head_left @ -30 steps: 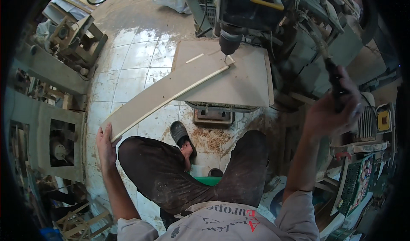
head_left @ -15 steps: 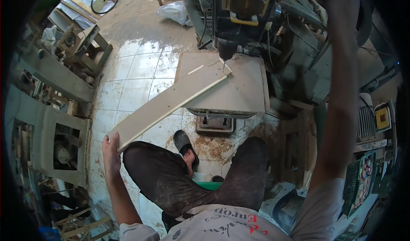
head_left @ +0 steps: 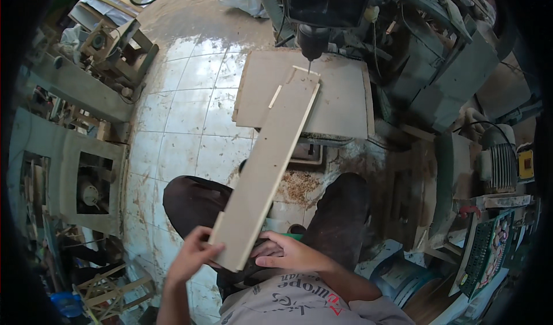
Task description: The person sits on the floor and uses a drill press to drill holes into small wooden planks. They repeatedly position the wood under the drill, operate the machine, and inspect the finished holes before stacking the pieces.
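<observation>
A long flat wooden board (head_left: 262, 158) with pale strips along its edges slants from the drill press table (head_left: 348, 100) down to my lap. Its far end lies under the drill chuck (head_left: 313, 43), whose thin bit points down at the end strip; whether they touch I cannot tell. My left hand (head_left: 199, 253) grips the near left corner, thumb on top and fingers partly hidden beneath. Beside the near right edge is my right hand (head_left: 291, 253), its thumb and fingers apart and slightly curled. Its fingertips come close to the edge; contact is unclear.
Sawdust (head_left: 299, 185) lies on the tiled floor below the drill press. Dusty machine housings stand at left (head_left: 89, 181). At right are a ribbed motor (head_left: 498, 166) and a green crate (head_left: 489, 256). A white plastic bag (head_left: 245, 1) rests at the back.
My right arm has come down from the upper right to the board's near end. The board's near end has swung right and toward my body, with my left hand holding it.
</observation>
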Action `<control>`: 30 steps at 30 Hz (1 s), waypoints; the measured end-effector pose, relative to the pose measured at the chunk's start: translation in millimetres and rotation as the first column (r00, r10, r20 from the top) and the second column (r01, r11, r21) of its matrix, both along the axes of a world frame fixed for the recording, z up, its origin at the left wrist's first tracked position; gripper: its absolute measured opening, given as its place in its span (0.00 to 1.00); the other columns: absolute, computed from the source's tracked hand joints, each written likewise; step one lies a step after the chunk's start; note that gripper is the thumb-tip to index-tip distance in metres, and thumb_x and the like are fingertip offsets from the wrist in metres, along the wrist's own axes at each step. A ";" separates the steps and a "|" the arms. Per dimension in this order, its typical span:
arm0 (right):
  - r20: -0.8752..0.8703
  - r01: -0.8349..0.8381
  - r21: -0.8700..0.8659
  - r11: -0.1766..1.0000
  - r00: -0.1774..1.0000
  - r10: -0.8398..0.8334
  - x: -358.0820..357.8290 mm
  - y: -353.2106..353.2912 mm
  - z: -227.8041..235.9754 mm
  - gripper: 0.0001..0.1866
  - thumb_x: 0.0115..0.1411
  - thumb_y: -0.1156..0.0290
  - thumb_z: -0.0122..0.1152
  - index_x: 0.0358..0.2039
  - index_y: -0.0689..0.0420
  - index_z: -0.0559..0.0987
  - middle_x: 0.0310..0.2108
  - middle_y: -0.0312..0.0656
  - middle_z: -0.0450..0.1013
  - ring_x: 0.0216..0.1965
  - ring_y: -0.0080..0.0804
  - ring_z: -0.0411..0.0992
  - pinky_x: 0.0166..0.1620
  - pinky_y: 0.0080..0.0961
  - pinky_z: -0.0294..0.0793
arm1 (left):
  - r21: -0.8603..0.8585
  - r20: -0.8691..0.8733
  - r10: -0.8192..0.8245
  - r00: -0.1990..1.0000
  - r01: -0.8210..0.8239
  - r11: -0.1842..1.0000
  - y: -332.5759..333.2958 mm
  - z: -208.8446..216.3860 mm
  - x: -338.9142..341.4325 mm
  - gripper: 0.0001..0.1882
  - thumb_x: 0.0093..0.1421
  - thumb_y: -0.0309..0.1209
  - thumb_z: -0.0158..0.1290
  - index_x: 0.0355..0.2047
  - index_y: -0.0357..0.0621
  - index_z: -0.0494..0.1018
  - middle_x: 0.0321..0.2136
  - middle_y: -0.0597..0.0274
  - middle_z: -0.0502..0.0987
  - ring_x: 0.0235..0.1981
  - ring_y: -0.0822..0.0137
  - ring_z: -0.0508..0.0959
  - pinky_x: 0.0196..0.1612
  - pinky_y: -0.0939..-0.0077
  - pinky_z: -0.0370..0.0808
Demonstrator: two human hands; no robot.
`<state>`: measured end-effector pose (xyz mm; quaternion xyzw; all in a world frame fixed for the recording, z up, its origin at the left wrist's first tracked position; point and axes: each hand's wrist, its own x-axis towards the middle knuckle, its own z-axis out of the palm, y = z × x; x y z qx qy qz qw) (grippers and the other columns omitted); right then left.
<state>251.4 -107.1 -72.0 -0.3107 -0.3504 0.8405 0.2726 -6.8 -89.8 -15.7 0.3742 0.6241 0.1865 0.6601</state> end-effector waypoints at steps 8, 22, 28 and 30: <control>0.292 0.560 0.220 0.799 0.744 -0.601 65.4 -31.7 7.1 0.20 0.63 0.75 0.53 0.55 0.60 0.63 0.36 0.39 0.73 0.34 0.16 0.70 0.35 0.14 0.69 | 0.153 0.229 -0.514 0.827 0.491 0.858 -8.8 -32.0 94.5 0.20 0.66 0.37 0.49 0.53 0.39 0.66 0.38 0.54 0.78 0.39 0.69 0.79 0.41 0.72 0.75; 0.497 0.255 0.686 0.682 0.521 -0.694 258.5 142.2 12.1 0.09 0.61 0.73 0.58 0.39 0.63 0.79 0.24 0.30 0.71 0.22 0.11 0.62 0.25 0.14 0.61 | 0.753 -0.635 -0.080 0.768 0.639 0.156 249.8 -18.0 136.4 0.30 0.48 0.37 0.65 0.51 0.48 0.68 0.58 0.52 0.64 0.62 0.50 0.59 0.62 0.50 0.56; 0.506 0.092 0.785 0.612 0.476 -0.720 250.9 198.4 10.8 0.11 0.55 0.71 0.64 0.35 0.64 0.78 0.29 0.38 0.75 0.32 0.23 0.70 0.40 0.22 0.70 | 0.633 -0.761 -0.069 0.645 0.762 0.133 295.0 -24.3 148.7 0.40 0.45 0.54 0.63 0.57 0.55 0.66 0.62 0.53 0.58 0.66 0.47 0.51 0.63 0.31 0.40; 0.558 0.034 0.772 0.635 0.443 -0.702 257.0 215.1 7.9 0.12 0.55 0.69 0.65 0.36 0.64 0.78 0.29 0.37 0.75 0.32 0.22 0.70 0.39 0.23 0.70 | 0.547 -0.817 -0.123 0.564 0.824 0.146 300.5 -20.0 148.8 0.40 0.47 0.57 0.60 0.58 0.57 0.65 0.63 0.54 0.58 0.66 0.48 0.52 0.63 0.31 0.40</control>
